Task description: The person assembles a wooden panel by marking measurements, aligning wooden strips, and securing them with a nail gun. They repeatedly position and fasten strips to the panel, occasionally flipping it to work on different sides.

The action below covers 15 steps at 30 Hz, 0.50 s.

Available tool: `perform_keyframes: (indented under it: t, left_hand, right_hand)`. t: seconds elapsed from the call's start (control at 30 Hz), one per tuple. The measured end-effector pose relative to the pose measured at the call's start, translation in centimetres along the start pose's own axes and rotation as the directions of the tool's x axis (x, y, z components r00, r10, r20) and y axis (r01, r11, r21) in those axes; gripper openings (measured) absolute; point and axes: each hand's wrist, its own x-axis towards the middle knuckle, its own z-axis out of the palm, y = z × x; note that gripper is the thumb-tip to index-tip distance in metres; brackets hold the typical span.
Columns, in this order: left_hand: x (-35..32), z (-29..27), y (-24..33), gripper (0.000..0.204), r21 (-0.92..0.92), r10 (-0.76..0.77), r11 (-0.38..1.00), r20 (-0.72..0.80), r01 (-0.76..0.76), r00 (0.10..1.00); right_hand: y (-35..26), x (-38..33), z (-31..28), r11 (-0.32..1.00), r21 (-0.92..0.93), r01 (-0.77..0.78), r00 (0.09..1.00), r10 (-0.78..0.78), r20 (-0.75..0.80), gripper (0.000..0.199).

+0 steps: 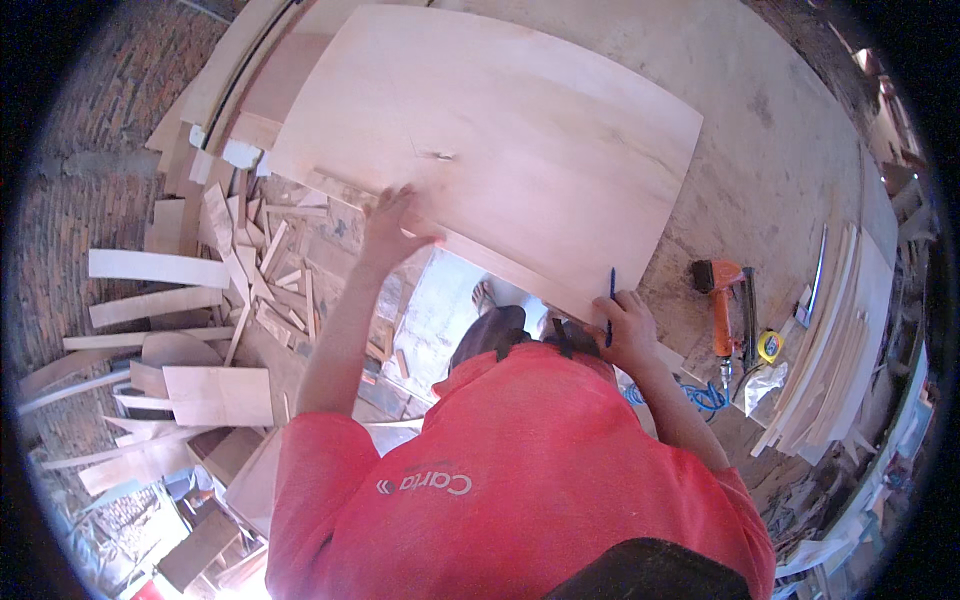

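Note:
A large pale plywood sheet (500, 120) lies in front of me. Along its near edge runs a narrow wooden strip (490, 262), slanting from upper left to lower right. My left hand (388, 232) rests on the strip towards its left part, fingers spread and thumb stretched out to the right. Near the strip's right end, my right hand (630, 325) is closed around a slim blue pen (612, 300) that points upward. The right fingers touch the sheet's near right corner area; their undersides are hidden.
An orange and black nail gun (720, 300) with a blue coiled hose (705, 396) lies at the right, beside a yellow tape measure (769, 346). Stacked wooden strips (825, 350) stand farther right. Scattered wood offcuts (270, 270) cover the left, near a brick wall (85, 220).

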Motion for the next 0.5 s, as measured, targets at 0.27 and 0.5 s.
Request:
perform_keyframes:
  t: [0.27, 0.5]
  left_hand:
    - [-5.3, -1.0, 2.5, 0.054, -0.419, -0.215, 0.903, -0.63, -0.094, 0.746]
    - [-9.8, 6.5, 2.3, 0.034, -0.798, -0.355, 0.56, 0.01, 0.221, 0.935]
  right_hand:
    - [-3.5, -1.8, -3.2, 0.968, 0.215, -0.129, 0.981, 0.157, -0.117, 0.04]
    - [-3.1, -4.9, -1.4, 0.782, 0.567, -0.259, 0.681, 0.564, -0.467, 0.031]
